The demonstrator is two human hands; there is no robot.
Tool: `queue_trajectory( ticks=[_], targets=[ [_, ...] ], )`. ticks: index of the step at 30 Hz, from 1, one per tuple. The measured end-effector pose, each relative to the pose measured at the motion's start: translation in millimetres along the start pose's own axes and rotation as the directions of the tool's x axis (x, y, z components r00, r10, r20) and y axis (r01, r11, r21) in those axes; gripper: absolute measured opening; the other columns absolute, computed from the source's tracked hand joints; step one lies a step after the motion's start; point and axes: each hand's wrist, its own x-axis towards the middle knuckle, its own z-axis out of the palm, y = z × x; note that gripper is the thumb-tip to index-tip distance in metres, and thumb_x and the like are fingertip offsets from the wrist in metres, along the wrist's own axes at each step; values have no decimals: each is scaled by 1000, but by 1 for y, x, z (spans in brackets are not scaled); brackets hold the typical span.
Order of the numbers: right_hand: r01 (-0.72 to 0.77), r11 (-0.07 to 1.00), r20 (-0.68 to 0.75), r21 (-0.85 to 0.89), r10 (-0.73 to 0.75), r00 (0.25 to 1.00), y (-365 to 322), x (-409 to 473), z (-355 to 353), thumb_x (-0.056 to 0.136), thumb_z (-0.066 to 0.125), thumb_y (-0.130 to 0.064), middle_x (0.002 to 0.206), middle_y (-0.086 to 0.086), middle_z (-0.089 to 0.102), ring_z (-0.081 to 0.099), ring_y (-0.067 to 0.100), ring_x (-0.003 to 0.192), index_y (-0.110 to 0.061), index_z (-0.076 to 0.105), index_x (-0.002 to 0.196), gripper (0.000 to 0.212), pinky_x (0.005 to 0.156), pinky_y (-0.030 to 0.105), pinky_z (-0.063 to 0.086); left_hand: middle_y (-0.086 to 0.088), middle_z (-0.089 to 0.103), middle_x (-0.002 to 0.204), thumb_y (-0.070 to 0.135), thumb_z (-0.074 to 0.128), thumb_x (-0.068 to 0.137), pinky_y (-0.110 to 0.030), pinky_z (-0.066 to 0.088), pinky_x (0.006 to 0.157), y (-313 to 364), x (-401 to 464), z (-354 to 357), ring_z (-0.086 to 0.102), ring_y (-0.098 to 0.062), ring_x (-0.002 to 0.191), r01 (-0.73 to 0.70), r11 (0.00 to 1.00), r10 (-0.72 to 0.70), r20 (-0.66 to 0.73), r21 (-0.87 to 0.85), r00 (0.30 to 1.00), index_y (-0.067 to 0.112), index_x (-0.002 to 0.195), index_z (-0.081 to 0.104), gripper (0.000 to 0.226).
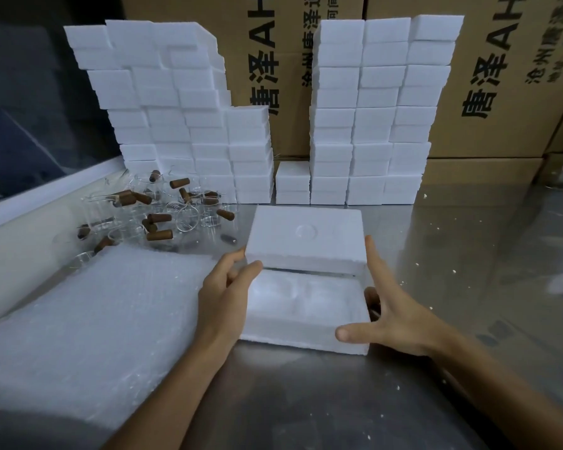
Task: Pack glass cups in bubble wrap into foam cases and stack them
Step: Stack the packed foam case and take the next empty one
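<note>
A white foam case stands on the steel table in front of me. Its lid [306, 237] is raised at the near edge and tilted back, so the moulded hollows of the base [306, 311] show; the hollows look bare. My left hand [223, 292] grips the lid's left near corner with thumb and fingers. My right hand [392, 311] is spread along the case's right side, forefinger up against the lid's edge and thumb at the base's front corner. A pile of clear glass cups with brown wooden handles [163, 209] lies at the back left. A stack of bubble wrap sheets [88, 316] lies on the left.
Two walls of stacked white foam cases stand at the back, one on the left [176, 125] and one on the right [374, 121], with a low stack [292, 183] between them. Brown printed cardboard cartons [488, 86] rise behind. Foam crumbs dot the table [452, 254].
</note>
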Motion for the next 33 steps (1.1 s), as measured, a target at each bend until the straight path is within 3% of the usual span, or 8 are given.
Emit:
queue_trajectory(
  ticks=[2,4,7,11,15,22,25,33],
  targets=[
    [-41,999,18,17,41,999,-3,-1,-2,56,77,-76,153,-24,33,63,19,103,-62,-18,143,129,94,35,53,10,75,99,48,62,73,-44,51,98,1,1,-3,68,-15,101,27,1000,-28,44,7,999,37,110,72,41],
    [-58,996,-14,63,59,998,-3,-2,-1,60,60,-88,151,-44,13,40,-18,127,-59,-13,145,116,107,20,38,11,75,104,49,60,73,-43,51,96,2,2,-4,69,-17,103,50,999,-51,121,14,991,35,112,73,44],
    [-92,990,-54,103,98,994,-11,-2,3,69,50,-89,128,-66,11,17,-41,116,-71,2,134,83,88,-3,29,7,76,91,47,60,76,-39,54,83,4,1,-4,70,-21,93,82,991,-96,133,108,987,38,94,77,27],
    [-177,984,-173,31,180,968,-11,3,11,87,54,-66,117,-34,63,60,-10,105,-52,52,127,42,97,23,48,-6,61,66,45,62,85,-31,42,65,0,-1,0,55,-21,68,76,913,-89,14,401,996,11,76,71,37],
    [-292,956,-276,-17,276,921,-7,6,9,90,53,-62,110,-20,68,65,2,97,-31,64,120,45,82,26,50,-2,50,48,39,60,89,-30,39,56,-1,-1,1,50,-26,57,104,843,-72,-81,527,994,7,60,57,43],
    [-322,945,-334,-60,285,898,-2,9,7,92,60,-47,79,-25,71,63,-11,67,-30,73,92,21,49,5,39,4,70,93,45,61,89,-32,51,74,1,-3,1,63,-20,85,47,743,30,-103,668,994,25,97,70,23],
    [-417,878,-398,-237,303,866,-8,14,4,87,59,-59,79,-14,72,64,3,67,-26,74,88,36,56,19,44,9,44,137,38,61,92,-32,45,93,1,1,-2,53,-18,117,-158,677,117,106,719,987,40,137,53,46],
    [-193,799,-381,-570,-49,923,-54,89,26,87,63,-44,105,-3,70,66,20,93,-22,70,105,30,78,31,50,22,44,141,28,67,87,-13,28,89,-8,12,-3,44,3,119,-255,741,118,253,621,960,38,116,70,31]
  ],
)
